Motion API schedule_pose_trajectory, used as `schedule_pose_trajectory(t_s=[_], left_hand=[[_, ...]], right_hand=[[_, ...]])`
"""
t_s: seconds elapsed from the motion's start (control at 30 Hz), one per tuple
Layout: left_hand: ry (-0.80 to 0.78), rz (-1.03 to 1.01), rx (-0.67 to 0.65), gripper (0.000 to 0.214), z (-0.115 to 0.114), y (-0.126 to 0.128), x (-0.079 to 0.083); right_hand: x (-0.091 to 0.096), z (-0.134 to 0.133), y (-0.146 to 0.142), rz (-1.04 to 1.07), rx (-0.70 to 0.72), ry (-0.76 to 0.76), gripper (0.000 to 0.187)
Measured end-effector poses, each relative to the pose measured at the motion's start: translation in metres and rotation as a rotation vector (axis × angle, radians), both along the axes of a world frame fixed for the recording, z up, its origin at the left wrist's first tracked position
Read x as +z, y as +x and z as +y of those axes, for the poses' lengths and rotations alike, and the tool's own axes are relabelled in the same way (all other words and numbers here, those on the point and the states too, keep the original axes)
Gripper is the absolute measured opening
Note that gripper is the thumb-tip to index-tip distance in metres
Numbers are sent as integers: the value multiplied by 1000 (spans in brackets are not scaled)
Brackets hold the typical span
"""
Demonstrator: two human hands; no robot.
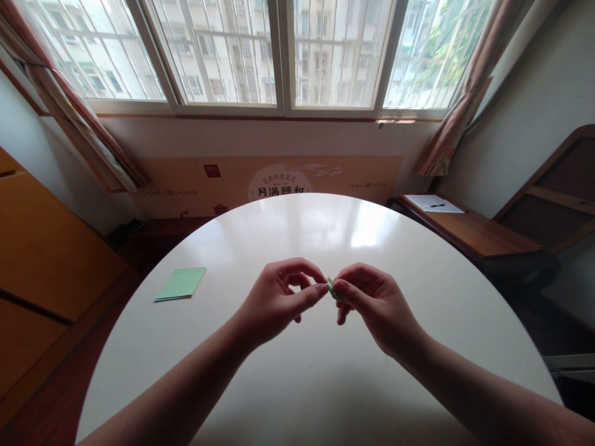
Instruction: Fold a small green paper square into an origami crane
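Observation:
Between my hands, above the middle of the white round table (297,384), is a small folded piece of green paper (331,287). My left hand (288,294) pinches its left end between thumb and index finger, the other fingers curled loosely. From the other side my right hand (372,300) grips the paper with thumb and fingers, hiding much of it. The exact folded shape is too small and too covered to make out. A stack of square paper (182,282), light green on top, lies on the table to the left of my hands.
On the right, beyond the table's edge, a wooden chair or bench (502,232) bears a white sheet (432,204) with a dark pen (437,205) on it. Barred windows (334,56) and tied curtains (446,145) are ahead. An orange-brown cabinet (46,248) stands at left.

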State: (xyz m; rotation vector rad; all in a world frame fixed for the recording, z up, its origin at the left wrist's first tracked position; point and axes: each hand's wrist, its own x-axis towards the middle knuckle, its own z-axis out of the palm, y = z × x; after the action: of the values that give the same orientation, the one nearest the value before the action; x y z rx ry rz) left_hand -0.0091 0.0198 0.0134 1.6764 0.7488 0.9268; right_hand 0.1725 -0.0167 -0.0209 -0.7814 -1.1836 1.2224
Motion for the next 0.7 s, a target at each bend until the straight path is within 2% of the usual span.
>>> schedule_pose_trajectory(t_s=[0.17,0.3,0.43,0.7], left_hand=[[134,-28,65,9,-4,2,2],[368,-8,147,5,-7,2,4],[570,55,139,9,-7,0,5],[772,113,137,8,-3,-4,4]], right_hand=[[1,0,-1,-8,-12,23,16],[1,-1,0,-5,-34,26,17],[2,-3,1,-7,-27,34,17],[1,-2,0,21,-14,45,13]])
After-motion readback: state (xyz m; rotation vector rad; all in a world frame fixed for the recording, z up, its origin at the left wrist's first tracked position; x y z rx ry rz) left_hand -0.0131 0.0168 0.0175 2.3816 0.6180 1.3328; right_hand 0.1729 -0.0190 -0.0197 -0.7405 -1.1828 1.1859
